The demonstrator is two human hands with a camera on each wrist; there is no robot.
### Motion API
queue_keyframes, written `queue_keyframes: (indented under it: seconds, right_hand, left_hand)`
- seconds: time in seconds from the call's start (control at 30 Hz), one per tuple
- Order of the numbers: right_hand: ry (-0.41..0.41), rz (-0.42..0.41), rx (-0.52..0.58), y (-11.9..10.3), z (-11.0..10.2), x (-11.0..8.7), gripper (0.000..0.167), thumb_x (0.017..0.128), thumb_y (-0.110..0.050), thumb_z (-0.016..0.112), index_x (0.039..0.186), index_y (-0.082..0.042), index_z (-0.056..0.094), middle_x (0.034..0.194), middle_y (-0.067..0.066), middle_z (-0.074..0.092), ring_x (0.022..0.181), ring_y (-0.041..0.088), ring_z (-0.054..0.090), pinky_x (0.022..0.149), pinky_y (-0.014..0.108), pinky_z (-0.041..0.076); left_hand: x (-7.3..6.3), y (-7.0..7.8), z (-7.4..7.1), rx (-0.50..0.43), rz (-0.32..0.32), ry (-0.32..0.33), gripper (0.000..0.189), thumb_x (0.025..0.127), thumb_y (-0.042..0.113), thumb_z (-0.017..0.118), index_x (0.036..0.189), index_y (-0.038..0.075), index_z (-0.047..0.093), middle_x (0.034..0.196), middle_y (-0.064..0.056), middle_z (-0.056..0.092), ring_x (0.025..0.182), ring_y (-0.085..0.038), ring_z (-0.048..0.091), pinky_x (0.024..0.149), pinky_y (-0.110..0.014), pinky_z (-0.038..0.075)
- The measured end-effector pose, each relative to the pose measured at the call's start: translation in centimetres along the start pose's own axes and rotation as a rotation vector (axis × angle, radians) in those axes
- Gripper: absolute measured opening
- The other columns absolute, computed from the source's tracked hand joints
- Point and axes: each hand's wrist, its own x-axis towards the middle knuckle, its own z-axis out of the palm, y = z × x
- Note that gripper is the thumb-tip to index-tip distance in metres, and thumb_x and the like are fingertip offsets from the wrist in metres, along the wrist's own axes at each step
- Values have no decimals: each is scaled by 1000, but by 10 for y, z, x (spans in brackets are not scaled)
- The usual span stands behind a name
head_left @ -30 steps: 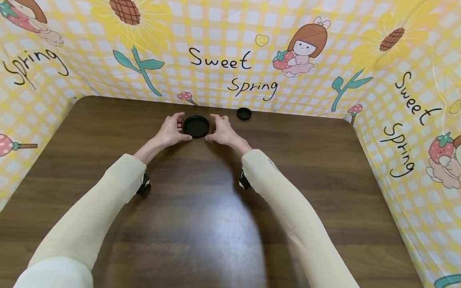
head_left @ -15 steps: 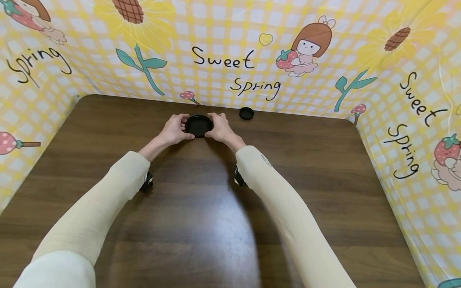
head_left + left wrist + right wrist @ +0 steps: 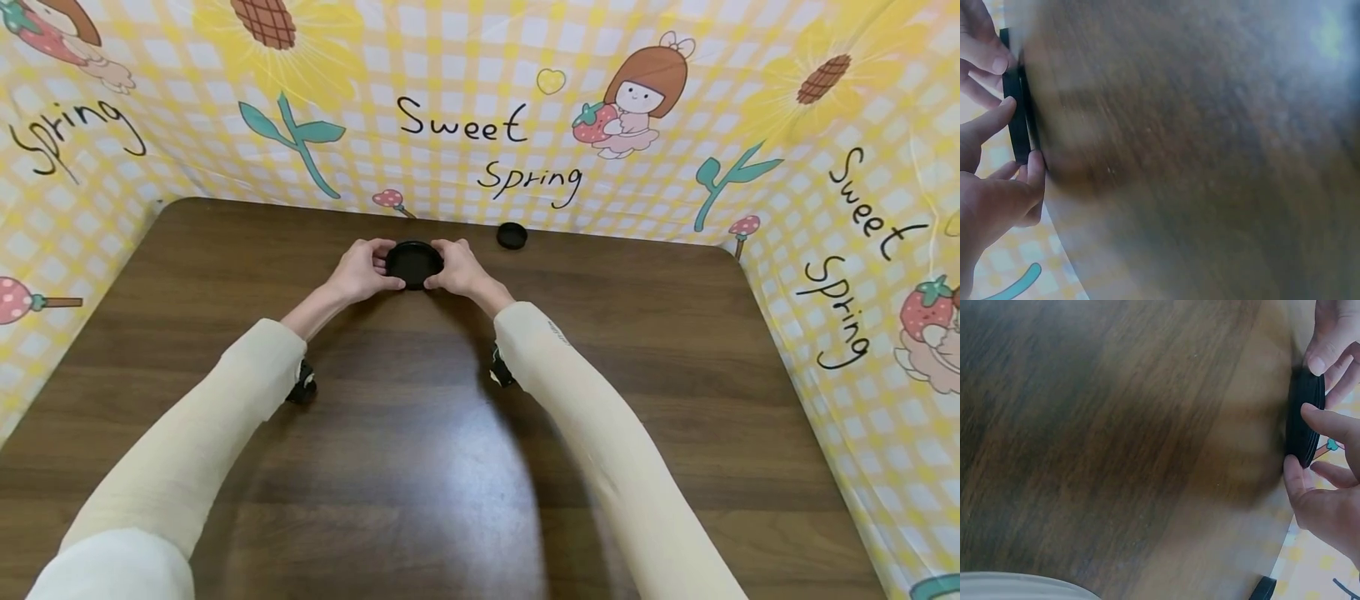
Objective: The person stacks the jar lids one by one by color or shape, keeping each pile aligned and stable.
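Observation:
A black round shallow dish with a raised rim (image 3: 414,265) is near the back edge of the wooden table, between both hands. My left hand (image 3: 362,271) grips its left side, thumb at the near edge and fingers round the far side. Opposite it, my right hand (image 3: 461,268) holds the right side in the same way. Seen edge-on in the left wrist view, the dish (image 3: 1016,119) has fingertips of both hands on it. The right wrist view shows ridges along the dish's side (image 3: 1305,419). Whether its underside touches the table cannot be told.
A smaller black round dish (image 3: 512,236) stands to the right, by the back edge. Yellow checked cloth (image 3: 442,67) with printed drawings rises behind the wooden table (image 3: 420,467) and along both sides. Black wrist cameras sit under both sleeves.
My right hand has closed in leftward onto the larger dish, where a small gap stood a second ago. Over the last half second the hands and dish have hardly moved.

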Motion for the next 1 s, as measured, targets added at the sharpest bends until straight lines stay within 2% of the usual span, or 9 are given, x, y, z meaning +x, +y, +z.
queue_keyframes:
  seconds: [0.17,0.43,0.6,0.7,0.9,1.0]
  right_hand:
    - [-23,-20,4,-3,-2,-5,73,84,-15,76,146,-1,38,140,14,48,129,26,32,104,31,34]
    - [-54,-52,52,-2,-5,-20,74,83,-12,77,144,2,38,133,18,54,123,25,48,101,30,40]
    - [-68,-22,31,-4,-6,-31,82,82,-14,77,148,1,31,131,18,54,125,25,39,102,30,37]
    - [-54,-16,8,-4,-8,-37,81,81,-15,78,147,3,34,132,18,54,126,26,35,104,31,33]
    - [-72,-54,-23,-1,-13,-55,72,81,-13,78,140,7,42,120,17,63,123,29,40,107,34,27]
    - [-73,-48,26,0,-15,-64,70,82,-11,77,140,5,42,118,18,63,120,28,41,103,34,32]
  left_hand:
    - [-6,2,-2,-19,-1,0,70,81,3,75,141,-7,39,127,-29,45,111,-40,54,94,-45,47]
    - [-21,6,-2,-35,23,-16,67,82,5,76,139,-5,42,127,-27,48,110,-38,56,94,-46,47]
    - [-26,6,2,-35,28,-38,68,82,7,76,139,-5,42,128,-26,48,110,-38,56,94,-45,47]
    - [-29,10,4,-54,33,-43,67,82,6,76,139,-4,43,126,-26,48,109,-38,56,94,-45,47]
    - [-42,22,10,-54,62,-70,67,81,4,77,138,-6,43,125,-26,49,108,-37,56,92,-44,49]
    - [-47,26,13,-56,66,-76,67,81,4,77,138,-6,43,125,-25,50,108,-36,57,92,-42,49]
